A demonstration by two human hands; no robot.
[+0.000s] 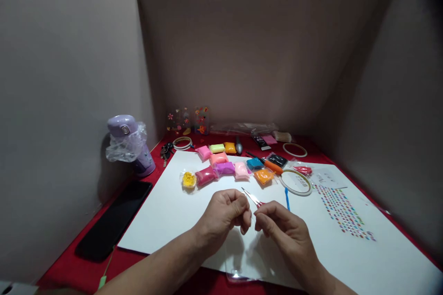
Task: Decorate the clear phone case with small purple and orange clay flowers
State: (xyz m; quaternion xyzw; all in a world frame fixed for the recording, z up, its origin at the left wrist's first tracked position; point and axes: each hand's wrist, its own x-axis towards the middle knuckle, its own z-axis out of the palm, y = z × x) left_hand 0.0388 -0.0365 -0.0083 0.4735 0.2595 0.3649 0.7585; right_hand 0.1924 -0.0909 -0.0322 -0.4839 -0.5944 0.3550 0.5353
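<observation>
Over the front middle of the white board (166, 221), my left hand (226, 214) is closed, thumb pressed to the curled fingers; whatever it pinches is too small to make out. Close by on the right, my right hand (289, 233) is also closed in a pinch, the item between its fingertips unclear. Small scissors (252, 197) with red handles show just behind the gap between the hands, blades pointing up and left. Below the hands a clear transparent case (242, 258) lies at the board's front edge. Packets of coloured clay (224, 168) lie beyond the hands.
A purple bottle (140, 156) and a black phone (114, 221) are on the left. Hoops (296, 182), a blue tool (287, 198), an orange-handled tool (273, 167) and a gem sticker sheet (342, 212) lie right. Keys (166, 151) sit at the back left; walls surround the table.
</observation>
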